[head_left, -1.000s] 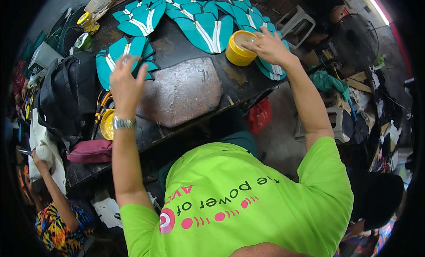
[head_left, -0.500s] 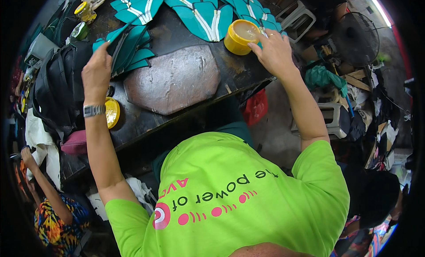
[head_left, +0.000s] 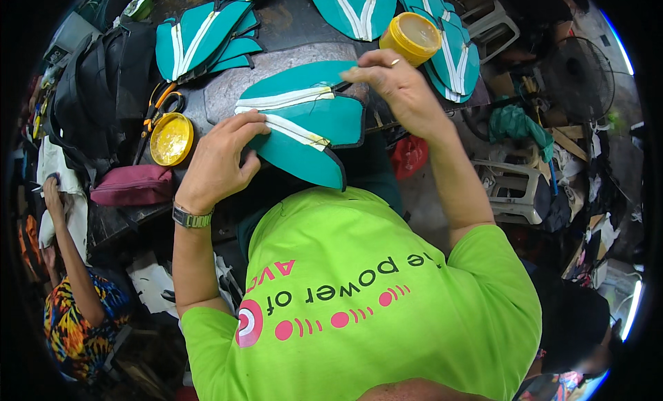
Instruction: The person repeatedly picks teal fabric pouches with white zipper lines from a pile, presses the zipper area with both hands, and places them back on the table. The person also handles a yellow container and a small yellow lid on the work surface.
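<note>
Left to right: a black bag (head_left: pixel 114 100) lies well to the left of the left fingers. Nearer them, also on their left, are a maroon pouch (head_left: pixel 131 185), orange-handled scissors (head_left: pixel 157 104) and a yellow lid (head_left: pixel 171 140). A stack of teal pieces (head_left: pixel 195 47) rests beyond these fingers, which a half second earlier were at it.

The left hand (head_left: pixel 217 159) now bends its fingers over the near-left end of a single teal piece (head_left: pixel 311 118) with two white strips; its thumb stands apart, beside the edge. The piece spreads rightward from these fingers, over a grey slab (head_left: pixel 276 59), with one lobe reaching toward the green shirt.

The right hand (head_left: pixel 407 97), previously beside a yellow jar (head_left: pixel 414 35), has come to the piece's upper-right tip. Its thumb and forefinger are drawn together there; whether they pinch the edge cannot be told. The open jar stands just beyond its knuckles. The change brings both hands to one piece, apart from the stack.
</note>
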Tool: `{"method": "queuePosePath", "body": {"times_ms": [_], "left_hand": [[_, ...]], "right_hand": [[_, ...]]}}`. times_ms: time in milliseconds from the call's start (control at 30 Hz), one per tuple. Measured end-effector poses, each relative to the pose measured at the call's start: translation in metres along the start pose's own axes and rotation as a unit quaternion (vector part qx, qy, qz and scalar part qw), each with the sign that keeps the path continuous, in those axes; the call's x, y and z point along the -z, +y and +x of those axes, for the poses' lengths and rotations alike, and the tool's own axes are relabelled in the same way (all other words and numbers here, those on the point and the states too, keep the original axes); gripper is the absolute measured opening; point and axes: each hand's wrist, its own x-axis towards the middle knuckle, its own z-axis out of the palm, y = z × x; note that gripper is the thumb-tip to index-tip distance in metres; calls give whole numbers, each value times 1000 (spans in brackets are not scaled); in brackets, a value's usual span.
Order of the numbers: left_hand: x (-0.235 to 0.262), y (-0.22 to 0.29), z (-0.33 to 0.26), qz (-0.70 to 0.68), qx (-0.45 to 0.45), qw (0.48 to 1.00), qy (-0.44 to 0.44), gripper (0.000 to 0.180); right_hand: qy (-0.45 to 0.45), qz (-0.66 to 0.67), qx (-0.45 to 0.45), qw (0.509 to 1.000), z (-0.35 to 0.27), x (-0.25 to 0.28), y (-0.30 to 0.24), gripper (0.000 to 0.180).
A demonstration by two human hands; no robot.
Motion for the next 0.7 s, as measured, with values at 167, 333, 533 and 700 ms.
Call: {"method": "queuePosePath", "body": {"times_ms": [167,333,533,700], "left_hand": [[-14,1,32,73,23,996,34,21],[-36,-3,51,35,34,998,33,29],[-55,-10,49,99,-16,995,4,49],[-61,-10,44,116,2,993,-12,52]], "right_hand": [[12,43,8,999,-5,-35,31,55],[68,-64,6,996,-2,-35,47,57],[16,-246,-27,969,-5,-48,57,63],[38,-364,-57,929,-11,-59,53,82]]}}
